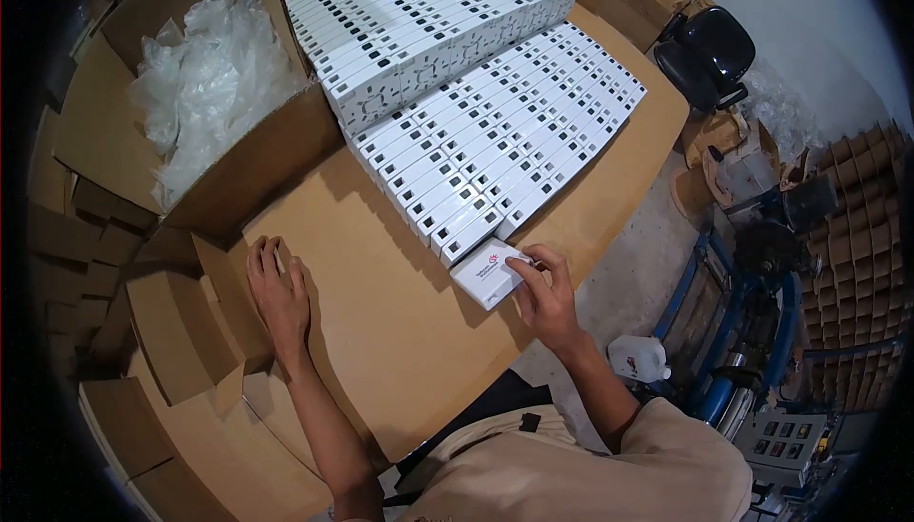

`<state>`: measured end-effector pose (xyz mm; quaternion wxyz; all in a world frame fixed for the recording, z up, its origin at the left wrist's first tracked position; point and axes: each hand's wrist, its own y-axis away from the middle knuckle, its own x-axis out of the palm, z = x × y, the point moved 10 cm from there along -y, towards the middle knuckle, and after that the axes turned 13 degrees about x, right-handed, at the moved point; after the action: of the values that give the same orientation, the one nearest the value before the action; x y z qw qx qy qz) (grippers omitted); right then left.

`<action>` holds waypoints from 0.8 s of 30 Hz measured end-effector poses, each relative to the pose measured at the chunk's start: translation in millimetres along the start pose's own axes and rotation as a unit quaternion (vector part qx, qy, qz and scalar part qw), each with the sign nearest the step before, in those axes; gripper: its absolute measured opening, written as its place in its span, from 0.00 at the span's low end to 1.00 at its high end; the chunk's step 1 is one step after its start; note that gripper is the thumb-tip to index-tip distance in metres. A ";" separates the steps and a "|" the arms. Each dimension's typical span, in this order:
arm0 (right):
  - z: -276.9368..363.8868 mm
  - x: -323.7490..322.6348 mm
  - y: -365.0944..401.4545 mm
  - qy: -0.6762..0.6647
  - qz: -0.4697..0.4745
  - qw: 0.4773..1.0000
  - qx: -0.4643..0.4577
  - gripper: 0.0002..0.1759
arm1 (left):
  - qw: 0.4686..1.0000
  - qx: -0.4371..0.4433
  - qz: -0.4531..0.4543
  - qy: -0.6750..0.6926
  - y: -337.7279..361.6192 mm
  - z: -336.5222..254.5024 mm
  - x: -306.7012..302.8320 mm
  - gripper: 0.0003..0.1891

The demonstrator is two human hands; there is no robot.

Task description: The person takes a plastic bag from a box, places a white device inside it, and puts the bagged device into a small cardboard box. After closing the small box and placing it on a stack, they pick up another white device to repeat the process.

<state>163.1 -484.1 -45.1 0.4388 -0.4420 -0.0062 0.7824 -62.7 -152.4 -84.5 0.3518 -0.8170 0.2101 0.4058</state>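
Observation:
My right hand (549,301) grips a small flat white box (486,276) with a red logo and dark print on its upper face. Thumb and fingers hold its right side, and its far edge meets the near end of the rows of white boxes (438,165). Those boxes stand tightly packed on edge, with small dark and grey square marks along their tops. Farther back, a second layer (409,79) rises on top of them. My left hand (279,298) lies on the brown tabletop (381,332), fingers stretched out and holding nothing, beside an open cardboard carton.
A large carton (257,156) full of clear plastic bags (214,75) stands at the back left. The open carton (181,317) sits left of my left hand. On the right are a black chair (705,56), a white jug (638,358) and blue-framed machinery (700,279).

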 end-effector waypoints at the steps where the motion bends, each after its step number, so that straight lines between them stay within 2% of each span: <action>1: -1.6 0.5 1.2 0.000 0.010 1.000 -0.006 0.29 | 1.000 -0.004 -0.001 0.005 0.4 -0.5 -0.6 0.20; 5: 14.5 -3.4 3.2 0.003 0.069 0.997 -0.038 0.30 | 1.000 -0.012 -0.001 0.012 0.3 2.5 -0.1 0.20; 8: 33.7 3.5 3.8 -0.021 0.121 0.992 -0.022 0.31 | 1.000 -0.022 -0.002 0.013 1.2 3.1 -3.0 0.21; 11: 53.9 18.2 -0.7 -0.085 0.101 0.991 -0.028 0.30 | 0.998 -0.035 -0.001 0.047 1.5 6.3 -3.6 0.20; 14: 78.9 39.7 -9.2 -0.109 0.098 0.988 -0.039 0.28 | 0.992 -0.059 -0.039 0.107 4.2 13.9 -5.2 0.19; 20: 119.3 97.2 -29.6 -0.188 0.131 0.973 0.005 0.22 | 0.969 -0.084 -0.079 0.218 3.6 13.2 -17.3 0.16; 21: 125.0 108.0 -34.9 -0.196 0.134 0.971 0.012 0.20 | 0.958 -0.116 -0.097 0.243 6.6 18.1 -16.0 0.13; 24: 143.4 141.5 -55.3 -0.217 0.151 0.964 0.024 0.17 | 0.932 -0.138 -0.150 0.299 8.7 31.9 -14.7 0.11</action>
<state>69.2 -298.0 -32.8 0.3145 -0.2464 -0.0161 0.9166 -93.2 -133.6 -89.6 0.2133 -0.9630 0.1220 0.1103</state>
